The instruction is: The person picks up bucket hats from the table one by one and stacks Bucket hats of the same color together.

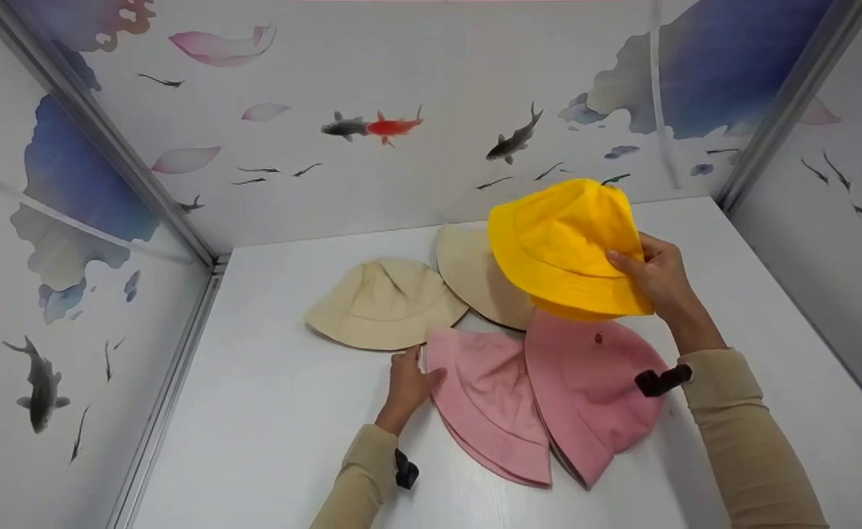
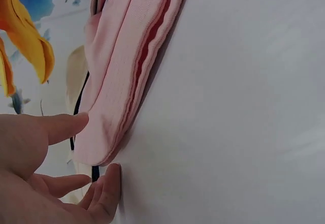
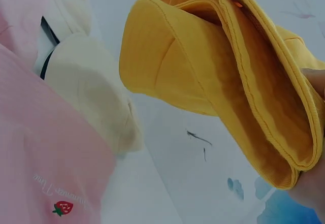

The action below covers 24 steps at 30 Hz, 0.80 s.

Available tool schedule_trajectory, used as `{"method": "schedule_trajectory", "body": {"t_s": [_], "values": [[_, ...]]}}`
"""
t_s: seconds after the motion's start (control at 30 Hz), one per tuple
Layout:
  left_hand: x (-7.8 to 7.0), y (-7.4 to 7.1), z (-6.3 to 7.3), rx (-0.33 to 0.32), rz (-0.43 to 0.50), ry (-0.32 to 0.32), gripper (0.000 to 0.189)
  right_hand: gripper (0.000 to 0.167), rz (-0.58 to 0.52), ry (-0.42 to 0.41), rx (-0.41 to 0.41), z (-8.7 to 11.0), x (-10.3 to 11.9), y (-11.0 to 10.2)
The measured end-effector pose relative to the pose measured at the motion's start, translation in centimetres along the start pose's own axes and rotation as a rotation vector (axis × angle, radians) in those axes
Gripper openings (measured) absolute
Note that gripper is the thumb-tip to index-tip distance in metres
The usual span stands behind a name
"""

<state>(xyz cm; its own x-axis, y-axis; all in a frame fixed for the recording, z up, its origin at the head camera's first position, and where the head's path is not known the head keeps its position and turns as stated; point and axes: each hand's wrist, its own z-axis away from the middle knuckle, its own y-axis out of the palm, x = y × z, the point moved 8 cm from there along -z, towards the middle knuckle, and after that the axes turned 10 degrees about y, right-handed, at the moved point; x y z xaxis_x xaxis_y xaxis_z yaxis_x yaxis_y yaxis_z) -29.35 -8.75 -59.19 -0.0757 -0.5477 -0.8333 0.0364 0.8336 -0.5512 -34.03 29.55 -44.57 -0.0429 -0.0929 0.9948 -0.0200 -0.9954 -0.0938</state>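
My right hand (image 1: 664, 283) grips a yellow bucket hat (image 1: 566, 246) by its right side, thumb on the near face, above the back of the table. In the right wrist view the yellow brim (image 3: 167, 56) shows several folded layers; whether a second hat is nested inside, I cannot tell. A green stem-like tip tops it. My left hand (image 1: 407, 386) is at the left corner of a folded pink bucket hat (image 1: 493, 397), thumb (image 2: 68, 126) at the brim and fingers loosely bent below. Right of it lies another pink hat (image 1: 592, 389) with a small strawberry mark (image 3: 63, 208).
Two beige bucket hats (image 1: 386, 301) (image 1: 475, 279) lie behind the pink ones, edges overlapping. The white table (image 1: 269, 441) is enclosed by panels (image 1: 401, 184) painted with fish and petals, with metal corner rails (image 1: 159, 397). Black wrist cameras (image 1: 662, 380) sit at both cuffs.
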Motion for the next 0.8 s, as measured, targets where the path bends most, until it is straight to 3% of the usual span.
{"method": "schedule_trajectory", "body": {"t_s": [0.1,0.27,0.53,0.67,0.8], "values": [[-0.1,0.0,-0.1,0.001,-0.041,0.005,0.059,0.048,-0.003,0.074,-0.045,-0.6,-1.3,-1.1],[-0.2,0.3,-0.2,-0.018,-0.101,-0.020,0.067,0.059,-0.097,0.199,-0.110,-1.3,-3.5,-3.1],[-0.4,0.9,-0.1,-0.048,-0.143,-0.078,0.077,0.047,-0.317,0.361,-0.172,-1.2,-7.2,-5.7],[-0.6,0.7,-0.1,-0.073,-0.137,-0.061,0.071,0.066,-0.310,0.451,-0.198,-1.0,-9.2,-6.4],[-0.7,0.6,-0.1,-0.091,-0.137,-0.035,0.065,0.083,-0.206,0.525,-0.210,-1.1,-10.9,-6.9]]}}
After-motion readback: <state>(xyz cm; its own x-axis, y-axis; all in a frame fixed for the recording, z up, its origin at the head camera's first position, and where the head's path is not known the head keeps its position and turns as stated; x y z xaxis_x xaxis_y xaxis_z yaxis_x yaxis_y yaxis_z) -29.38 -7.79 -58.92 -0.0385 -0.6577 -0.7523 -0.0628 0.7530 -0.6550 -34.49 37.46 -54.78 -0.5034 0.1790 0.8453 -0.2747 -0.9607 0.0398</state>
